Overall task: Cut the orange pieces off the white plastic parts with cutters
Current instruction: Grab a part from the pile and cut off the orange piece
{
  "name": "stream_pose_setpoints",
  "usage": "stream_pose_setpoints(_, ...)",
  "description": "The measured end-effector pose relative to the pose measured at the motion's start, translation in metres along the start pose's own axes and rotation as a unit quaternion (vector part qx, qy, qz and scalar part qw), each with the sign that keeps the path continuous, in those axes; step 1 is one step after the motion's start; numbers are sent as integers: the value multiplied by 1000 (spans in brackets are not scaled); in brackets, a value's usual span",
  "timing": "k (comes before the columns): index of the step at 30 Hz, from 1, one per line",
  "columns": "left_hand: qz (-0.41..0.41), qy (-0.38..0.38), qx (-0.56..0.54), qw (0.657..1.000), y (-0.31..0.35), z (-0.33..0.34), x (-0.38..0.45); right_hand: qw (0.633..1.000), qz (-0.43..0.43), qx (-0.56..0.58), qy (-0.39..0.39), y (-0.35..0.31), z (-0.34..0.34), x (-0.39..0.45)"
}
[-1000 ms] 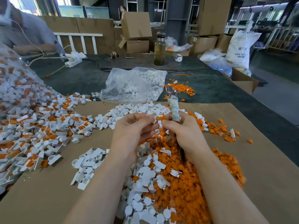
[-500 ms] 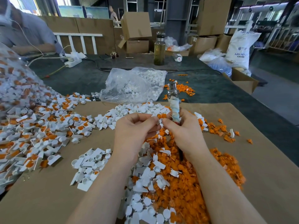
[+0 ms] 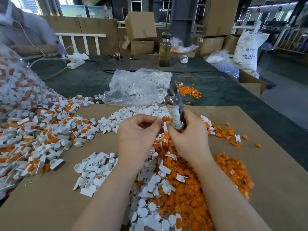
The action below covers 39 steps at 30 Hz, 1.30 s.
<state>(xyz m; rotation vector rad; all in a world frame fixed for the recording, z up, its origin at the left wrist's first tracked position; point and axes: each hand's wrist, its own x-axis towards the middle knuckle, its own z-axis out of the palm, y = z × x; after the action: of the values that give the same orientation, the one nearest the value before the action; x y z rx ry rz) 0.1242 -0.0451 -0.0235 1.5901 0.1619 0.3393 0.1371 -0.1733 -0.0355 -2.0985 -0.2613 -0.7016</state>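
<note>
- Left hand (image 3: pixel 138 130), centre frame: fingers curled, pinching one white plastic part (image 3: pixel 158 117) at its near end. Its orange piece (image 3: pixel 166 118) projects rightward from the fingertips, toward the other hand.
- Right hand (image 3: pixel 188 130): fingers wrapped round the taped handles of the cutters (image 3: pixel 175 105), held roughly upright with the metal head pointing to upper frame.
- Key relation: the part's long axis runs left to right; the orange piece touches or lies just beside the cutter handles, below the blades. In my judgement the blades must come down to it, or the part go up.
- Whether the blades stand apart cannot be told.
- Uncut stock (image 3: pixel 41 130) lies left on the bench's cardboard sheet (image 3: pixel 275 164); orange offcuts (image 3: pixel 191 189) are heaped beneath the wrists.
</note>
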Motion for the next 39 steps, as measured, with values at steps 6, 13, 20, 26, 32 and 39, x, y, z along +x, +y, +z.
stream_pose_setpoints(6, -113, -42, -187, 975, 0, -9, 7, 999, 35, 39, 7, 3, -4, 2)
stream_pose_setpoints(13, -116, -50, -201, 971, 0, -8, 7, 999, 28, 42, 6, 2, -3, 1)
stream_pose_setpoints(20, -97, -38, -171, 980, 1, -7, 6, 1000, 6, 5, -12, -1, -2, 0)
stream_pose_setpoints(26, -3, -6, -28, 1000, -1, 1, 1, 999, -15, -37, 9, -4, -1, -2)
stream_pose_setpoints(32, 68, 9, 48, 996, -2, 5, -4, 999, -12, -35, 13, -5, -2, -2)
stream_pose_setpoints(39, 102, -2, 84, 991, 0, 2, -3, 1000, -10, -8, -9, -2, -2, -1)
